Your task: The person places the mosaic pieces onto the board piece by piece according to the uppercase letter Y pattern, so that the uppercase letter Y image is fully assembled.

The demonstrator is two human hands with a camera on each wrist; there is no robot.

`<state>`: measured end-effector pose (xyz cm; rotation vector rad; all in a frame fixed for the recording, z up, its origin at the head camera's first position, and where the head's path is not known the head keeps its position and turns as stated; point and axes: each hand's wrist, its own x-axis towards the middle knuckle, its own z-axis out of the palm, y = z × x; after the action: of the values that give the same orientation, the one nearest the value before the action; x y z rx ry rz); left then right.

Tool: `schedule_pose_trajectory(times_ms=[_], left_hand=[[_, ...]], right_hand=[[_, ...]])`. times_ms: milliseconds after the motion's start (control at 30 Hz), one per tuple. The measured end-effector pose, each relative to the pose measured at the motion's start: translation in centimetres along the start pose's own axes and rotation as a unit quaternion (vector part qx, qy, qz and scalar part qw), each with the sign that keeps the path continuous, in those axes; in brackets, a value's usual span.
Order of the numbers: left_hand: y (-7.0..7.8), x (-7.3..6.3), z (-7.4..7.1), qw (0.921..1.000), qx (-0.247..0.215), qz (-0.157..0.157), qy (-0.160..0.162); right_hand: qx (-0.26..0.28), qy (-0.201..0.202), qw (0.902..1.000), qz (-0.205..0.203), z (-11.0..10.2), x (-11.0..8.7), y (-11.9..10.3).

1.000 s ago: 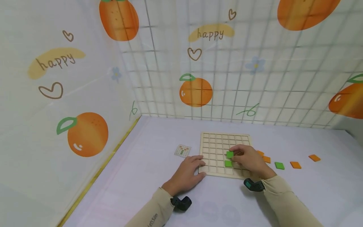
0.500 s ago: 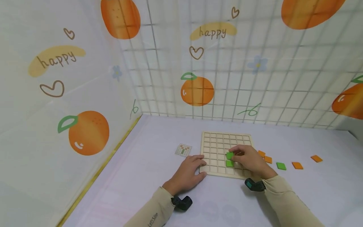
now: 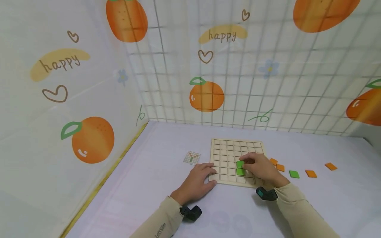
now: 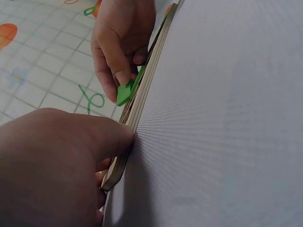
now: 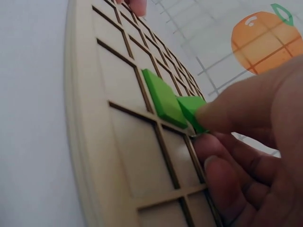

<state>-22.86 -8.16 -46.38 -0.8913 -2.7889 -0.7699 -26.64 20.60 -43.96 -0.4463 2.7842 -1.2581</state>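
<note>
A square wooden grid board (image 3: 221, 155) lies on the table. At its front left corner the left hand (image 3: 194, 181) holds it, thumb along the front edge and fingers on the left side. Over the board, the right hand (image 3: 262, 168) pinches a green square tile (image 3: 240, 164) between thumb and fingers. That tile is slightly tilted in the right wrist view, right beside a second green tile (image 5: 164, 99) lying in the grid. Part of the held tile is hidden by the fingers. Left of the board lies a small pattern card (image 3: 192, 157).
Right of the board lie several loose tiles: a green tile (image 3: 294, 174), an orange tile (image 3: 311, 173), another orange tile (image 3: 331, 166) farther out, and others close to the board's edge. A printed curtain (image 3: 178, 66) hangs behind and to the left.
The right hand has lowered the pinched green tile slightly toward the board, closer to the second green tile. The left hand keeps its place on the board.
</note>
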Motion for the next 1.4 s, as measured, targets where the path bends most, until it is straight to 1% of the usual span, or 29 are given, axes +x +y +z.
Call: schedule_pose_trajectory(times_ms=[233, 567, 800, 1133, 1400], left_hand=[[-0.10, -0.15, 0.19, 1.0000, -0.008, -0.004, 0.000], [-0.04, 0.14, 0.10, 1.0000, 0.000, -0.001, 0.001], [-0.19, 0.23, 0.11, 1.0000, 0.000, 0.001, -0.002], [-0.11, 0.22, -0.01, 1.0000, -0.002, 0.002, -0.005], [-0.04, 0.03, -0.16, 0.9999, -0.002, 0.010, 0.001]], right_hand=[[-0.010, 0.002, 0.9999, 0.010, 0.34, 0.19, -0.20], [-0.006, 0.012, 0.9996, 0.024, 0.37, -0.09, -0.44], [-0.008, 0.014, 0.9997, 0.016, 0.48, -0.05, -0.53], [-0.015, 0.018, 0.9994, 0.025, 0.57, -0.27, -0.62], [0.000, 0.013, 0.9996, 0.026, 0.53, -0.68, -0.64]])
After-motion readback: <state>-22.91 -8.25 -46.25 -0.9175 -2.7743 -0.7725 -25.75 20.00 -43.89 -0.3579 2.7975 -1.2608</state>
